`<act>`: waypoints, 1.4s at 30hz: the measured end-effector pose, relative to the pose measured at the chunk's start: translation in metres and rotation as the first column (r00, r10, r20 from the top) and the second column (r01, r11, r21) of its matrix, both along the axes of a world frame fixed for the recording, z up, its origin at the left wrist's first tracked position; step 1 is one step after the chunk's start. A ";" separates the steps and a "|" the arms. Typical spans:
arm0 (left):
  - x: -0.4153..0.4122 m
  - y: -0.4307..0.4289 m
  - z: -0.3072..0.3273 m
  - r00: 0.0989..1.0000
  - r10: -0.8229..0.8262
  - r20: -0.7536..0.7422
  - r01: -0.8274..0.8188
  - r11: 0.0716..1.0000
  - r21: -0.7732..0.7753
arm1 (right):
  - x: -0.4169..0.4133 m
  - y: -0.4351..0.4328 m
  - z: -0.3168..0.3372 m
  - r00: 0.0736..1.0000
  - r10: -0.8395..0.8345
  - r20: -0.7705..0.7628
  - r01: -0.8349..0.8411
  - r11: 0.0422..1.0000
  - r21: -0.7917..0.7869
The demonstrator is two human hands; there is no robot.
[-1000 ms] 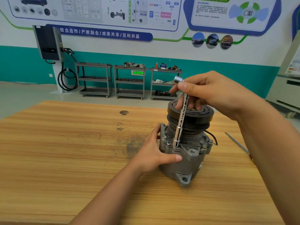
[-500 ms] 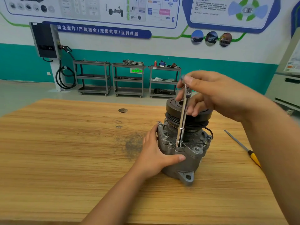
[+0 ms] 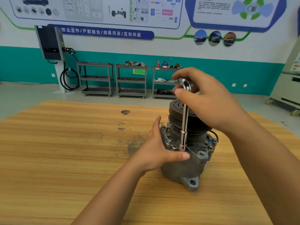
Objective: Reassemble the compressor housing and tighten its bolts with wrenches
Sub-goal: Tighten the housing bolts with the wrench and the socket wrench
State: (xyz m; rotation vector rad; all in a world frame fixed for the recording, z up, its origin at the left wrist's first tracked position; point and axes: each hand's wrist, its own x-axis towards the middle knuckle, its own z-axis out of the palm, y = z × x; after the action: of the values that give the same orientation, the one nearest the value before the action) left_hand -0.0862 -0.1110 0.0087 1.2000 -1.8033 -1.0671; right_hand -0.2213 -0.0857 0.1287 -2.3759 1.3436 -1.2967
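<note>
A grey metal compressor point(image 3: 186, 166) stands upright on the wooden table point(image 3: 65, 159), its black grooved pulley point(image 3: 177, 109) on top. A chrome L-shaped socket wrench point(image 3: 184, 127) stands nearly vertical, its lower socket end seated on a bolt at the housing flange. My right hand point(image 3: 209, 98) pinches the wrench's bent top end above the pulley. My left hand point(image 3: 155, 151) wraps the left side of the housing, thumb lying across its front. Other bolt heads point(image 3: 168, 141) show along the flange.
The table's far edge runs behind the compressor, with a dark knot point(image 3: 125, 112) and a grey stain point(image 3: 134, 143) on the wood. Beyond stand three metal shelf carts point(image 3: 131, 80), a wall charger point(image 3: 50, 44) and a wheeled cabinet point(image 3: 285, 93) at the right.
My right hand has turned the wrench's top end, so the bent head now faces me. The view shifted; the screwdriver at right has left the frame. My left hand stays on the housing.
</note>
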 end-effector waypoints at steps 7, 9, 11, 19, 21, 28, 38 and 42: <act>0.000 -0.002 -0.010 0.998 -0.013 -0.068 0.012 1.000 -0.012 | -0.035 -0.007 0.009 0.969 0.217 -0.122 -0.204 0.973 0.109; 0.000 -0.002 -0.012 0.997 -0.018 -0.081 0.017 1.000 -0.006 | -0.045 -0.008 0.014 0.942 0.326 -0.083 -0.308 0.934 0.181; 0.001 -0.004 -0.014 0.996 -0.020 -0.083 0.020 1.000 0.000 | -0.053 -0.010 0.019 0.909 0.413 -0.063 -0.387 0.888 0.247; 0.003 -0.005 -0.015 1.000 -0.002 -0.012 0.001 0.999 -0.041 | -0.055 -0.013 0.036 0.929 0.329 -0.170 -0.295 0.935 0.197; 0.003 -0.004 -0.015 1.000 -0.004 0.006 0.004 0.998 -0.057 | -0.051 -0.014 0.038 0.923 0.278 -0.265 -0.246 0.958 0.148; 0.000 -0.003 -0.017 0.999 0.033 0.019 -0.030 0.989 -0.145 | -0.049 -0.016 0.035 0.821 -0.002 -0.570 -0.139 0.969 -0.204; 0.001 -0.005 -0.017 0.996 0.081 0.049 -0.070 0.977 -0.201 | -0.046 -0.008 0.042 0.653 -0.095 -0.751 -0.203 0.934 -0.295; -0.001 -0.004 -0.017 0.994 0.104 0.016 -0.099 0.976 -0.194 | -0.041 0.003 0.039 0.620 -0.261 -0.740 -0.062 0.924 -0.378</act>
State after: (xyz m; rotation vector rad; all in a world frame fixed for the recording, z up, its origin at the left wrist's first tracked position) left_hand -0.0874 -0.1145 -0.0087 1.1788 -1.7993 -0.8028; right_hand -0.2627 -0.0823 0.1677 -3.4198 1.5116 -0.4935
